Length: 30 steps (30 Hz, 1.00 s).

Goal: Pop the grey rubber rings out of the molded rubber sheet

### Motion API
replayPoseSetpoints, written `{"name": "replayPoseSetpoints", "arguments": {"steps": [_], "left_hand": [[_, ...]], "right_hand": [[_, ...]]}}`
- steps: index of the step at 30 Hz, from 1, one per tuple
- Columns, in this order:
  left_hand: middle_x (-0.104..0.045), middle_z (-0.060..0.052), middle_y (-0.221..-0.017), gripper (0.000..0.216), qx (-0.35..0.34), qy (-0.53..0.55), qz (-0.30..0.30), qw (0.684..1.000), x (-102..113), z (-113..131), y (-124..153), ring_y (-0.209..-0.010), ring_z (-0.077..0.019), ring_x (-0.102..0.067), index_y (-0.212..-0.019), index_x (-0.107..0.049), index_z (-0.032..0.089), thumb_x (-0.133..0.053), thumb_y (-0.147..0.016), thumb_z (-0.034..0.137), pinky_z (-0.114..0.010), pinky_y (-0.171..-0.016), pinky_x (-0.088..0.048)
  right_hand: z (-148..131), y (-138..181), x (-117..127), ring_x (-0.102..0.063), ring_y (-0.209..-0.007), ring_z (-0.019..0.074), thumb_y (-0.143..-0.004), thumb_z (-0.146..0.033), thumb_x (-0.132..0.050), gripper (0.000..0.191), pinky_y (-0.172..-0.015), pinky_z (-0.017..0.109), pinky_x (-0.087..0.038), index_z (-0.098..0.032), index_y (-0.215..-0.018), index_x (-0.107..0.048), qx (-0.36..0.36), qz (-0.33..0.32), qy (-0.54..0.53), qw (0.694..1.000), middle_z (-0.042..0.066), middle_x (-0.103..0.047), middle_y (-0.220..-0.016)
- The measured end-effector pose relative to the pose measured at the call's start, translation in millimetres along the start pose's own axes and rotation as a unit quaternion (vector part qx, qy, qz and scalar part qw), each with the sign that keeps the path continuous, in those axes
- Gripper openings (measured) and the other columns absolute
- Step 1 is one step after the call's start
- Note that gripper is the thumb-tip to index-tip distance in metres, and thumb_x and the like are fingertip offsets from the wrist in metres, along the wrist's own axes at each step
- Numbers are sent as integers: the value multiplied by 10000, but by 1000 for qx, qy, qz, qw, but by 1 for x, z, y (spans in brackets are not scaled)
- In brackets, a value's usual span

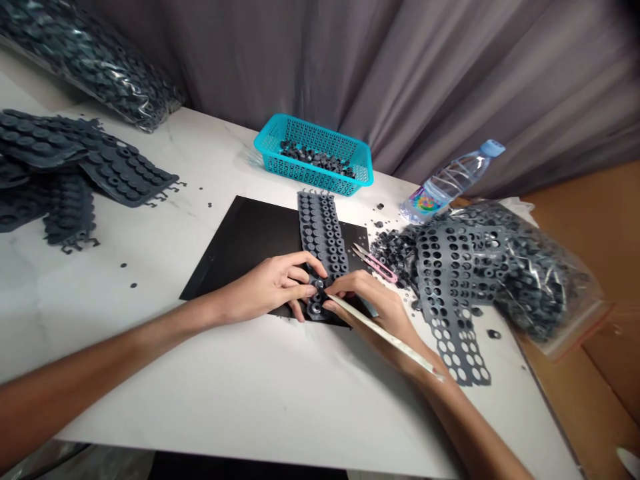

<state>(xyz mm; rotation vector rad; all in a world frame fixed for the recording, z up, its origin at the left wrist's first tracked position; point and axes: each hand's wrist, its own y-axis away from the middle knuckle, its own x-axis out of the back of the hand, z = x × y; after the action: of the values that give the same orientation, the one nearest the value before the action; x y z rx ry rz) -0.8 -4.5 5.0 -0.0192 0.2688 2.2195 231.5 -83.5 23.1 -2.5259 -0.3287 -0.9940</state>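
A white table (225, 393) is backed along its far edge by a grey curtain (225, 60) and flanked beyond its right edge by brown cardboard (580, 387). Near the middle of the far edge, a turquoise basket (310, 177) is partly filled with small dark pieces (320, 160). A clear bag (100, 67) packed with dark parts is set at the far left corner, with knobbed sheets (125, 170) piled just in front. Toward the right edge, a second bag (575, 300), also filled with dark pieces, is partly covered by a holed sheet (453, 280); a tilted, blue-capped bottle (453, 180) is seen behind. Pink snips (375, 263) are placed beside loose pieces (395, 250).

A knobbed strip (323, 230) is laid across a black mat (250, 247), its far end extended past the mat's far edge. Its near end is touched by the bent, slightly parted fingers of the left hand (287, 283); whether it is pinched cannot be told. A slim pale tool (385, 335) is pinched between thumb and forefinger of the right hand (373, 303), its tip brought to the strip.
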Motion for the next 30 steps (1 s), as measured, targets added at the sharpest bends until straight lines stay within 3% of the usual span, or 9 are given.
{"name": "replayPoseSetpoints", "arguments": {"steps": [11,17,20,27,30], "left_hand": [[-747,-43,-963,239,-4,-1,9,1000,-2,1,0,-651,-150,-751,-1186,-572,193,-666,-980,271,-262,-667,-592],[-741,-20,-939,255,-8,8,12,1000,-2,-2,-2,-648,-139,-748,-1184,-558,202,-680,-961,231,-250,-659,-597],[-744,-20,-930,257,-9,11,12,1000,-3,0,-2,-653,-130,-745,-1185,-551,197,-670,-958,199,-236,-654,-596],[-736,-7,-874,251,-6,13,22,1000,-5,2,-3,-634,-130,-736,-1168,-542,190,-668,-951,185,-231,-628,-600],[-733,-3,-866,254,-6,14,20,1000,-5,0,-4,-623,-135,-738,-1168,-533,195,-670,-955,203,-237,-623,-603]], "right_hand": [[1,1,-2,-662,-892,194,-1033,-270,-637,88,-827,323,-552,-217,-1082,-686,-2,-1,22,1000,66,-719,-1006],[10,0,-8,-656,-836,187,-1033,-235,-640,197,-777,319,-535,-207,-1227,-659,69,18,88,994,65,-723,-998],[9,0,-8,-661,-856,202,-1050,-231,-609,224,-770,330,-531,-222,-1268,-659,73,6,127,989,75,-728,-1027],[11,-2,-10,-661,-843,217,-1078,-248,-550,210,-741,334,-527,-191,-1260,-639,120,5,215,969,85,-745,-1014],[14,0,-16,-661,-851,222,-1084,-259,-534,191,-739,332,-527,-178,-1235,-618,107,13,236,966,87,-731,-1006]]}}
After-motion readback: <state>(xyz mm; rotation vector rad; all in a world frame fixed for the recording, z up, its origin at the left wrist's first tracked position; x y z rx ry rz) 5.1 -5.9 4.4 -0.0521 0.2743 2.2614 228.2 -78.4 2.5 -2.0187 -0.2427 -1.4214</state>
